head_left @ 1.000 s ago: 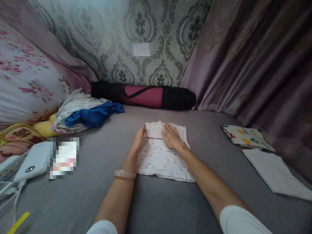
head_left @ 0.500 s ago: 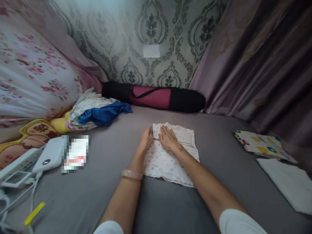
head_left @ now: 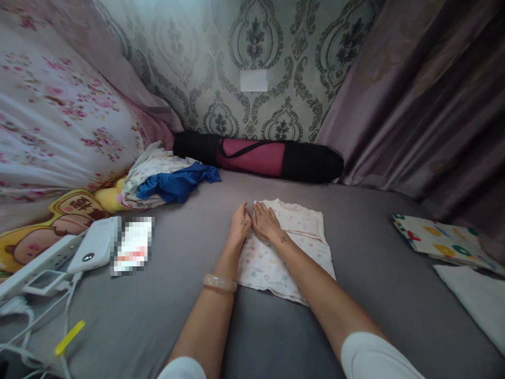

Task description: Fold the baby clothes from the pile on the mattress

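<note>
A white cloth item with a small pastel print [head_left: 292, 258], perhaps a garment, lies folded on the grey bedding, its upper part turned down over the rest. My right hand [head_left: 266, 222] rests flat on its upper left part, fingers stretched out and close together. Right beside it, my left hand [head_left: 240, 223] stands on its edge at the cloth's left side, fingers extended away from me. The cloth's upper left edge is partly hidden by both hands. A pale bangle [head_left: 220, 283] circles my left wrist.
A black and maroon long bag [head_left: 252, 157] lies along the wall. At left are blue cloth [head_left: 177, 181], a white power bank [head_left: 97, 245], a power strip [head_left: 43, 266] and cables. Folded colourful cloth [head_left: 442, 237] and white cloth [head_left: 473, 295] lie on the right.
My right hand has slid left across the cloth and now sits against my left hand. The left hand stays at the cloth's left edge. The whole view has shifted slightly.
</note>
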`<action>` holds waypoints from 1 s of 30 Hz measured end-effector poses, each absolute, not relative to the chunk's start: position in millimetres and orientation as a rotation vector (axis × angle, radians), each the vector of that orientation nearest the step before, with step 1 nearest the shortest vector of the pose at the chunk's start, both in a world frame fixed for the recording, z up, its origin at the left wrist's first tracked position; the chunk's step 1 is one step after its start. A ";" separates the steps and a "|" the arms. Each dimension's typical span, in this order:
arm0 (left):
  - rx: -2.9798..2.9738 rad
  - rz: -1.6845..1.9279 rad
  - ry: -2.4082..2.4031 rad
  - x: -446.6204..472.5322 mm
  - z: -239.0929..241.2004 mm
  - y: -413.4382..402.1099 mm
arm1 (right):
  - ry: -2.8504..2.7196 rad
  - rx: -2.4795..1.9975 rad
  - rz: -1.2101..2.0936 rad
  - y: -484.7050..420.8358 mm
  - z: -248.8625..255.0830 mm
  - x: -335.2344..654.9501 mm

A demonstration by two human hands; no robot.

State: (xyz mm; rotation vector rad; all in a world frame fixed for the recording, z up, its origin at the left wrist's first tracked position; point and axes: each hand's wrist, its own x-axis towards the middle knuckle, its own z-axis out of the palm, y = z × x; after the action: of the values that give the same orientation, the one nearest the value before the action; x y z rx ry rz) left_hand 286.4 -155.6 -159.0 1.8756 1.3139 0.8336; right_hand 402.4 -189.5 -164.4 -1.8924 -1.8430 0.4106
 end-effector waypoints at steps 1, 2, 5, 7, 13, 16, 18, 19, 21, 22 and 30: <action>1.874 0.832 1.330 286.1 -158.6 -155.3 | -1.864 -1.914 0.394 -190.2 -165.8 401.0; 1.873 0.828 1.345 286.0 -158.5 -155.1 | -1.882 -1.927 0.372 -191.0 -166.6 400.2; 1.879 0.811 1.369 286.4 -160.2 -155.1 | -1.905 -1.947 0.342 -192.5 -166.2 399.8; 1.891 0.800 1.379 286.6 -162.5 -156.1 | -1.908 -1.948 0.370 -191.6 -163.9 400.5; 1.948 0.781 1.405 286.0 -165.3 -161.9 | -1.740 -1.884 0.490 -209.2 -145.9 424.2; 1.964 0.756 1.388 283.8 -161.4 -162.2 | -1.618 -1.837 0.447 -251.0 -136.7 457.5; 1.971 0.730 1.353 280.0 -157.7 -161.6 | -1.514 -1.878 0.408 -288.6 -133.3 484.0; 1.978 0.715 1.336 277.0 -155.7 -161.7 | -1.480 -1.902 0.399 -308.3 -132.6 496.9; 2.004 0.688 1.322 268.8 -152.2 -164.3 | -1.425 -1.970 0.412 -346.0 -133.4 518.8; 2.023 0.684 1.325 263.7 -150.7 -167.3 | -1.401 -2.003 0.439 -362.9 -134.9 526.9; 2.270 0.371 1.397 215.3 -143.5 -225.2 | -1.451 -2.069 0.670 -439.3 -139.5 519.4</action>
State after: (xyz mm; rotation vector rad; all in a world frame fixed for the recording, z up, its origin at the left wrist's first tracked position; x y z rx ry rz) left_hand 215.3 -225.2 -143.5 2.2700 1.3967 0.3708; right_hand 519.4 -439.3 -139.5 -2.0688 -1.4511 0.6696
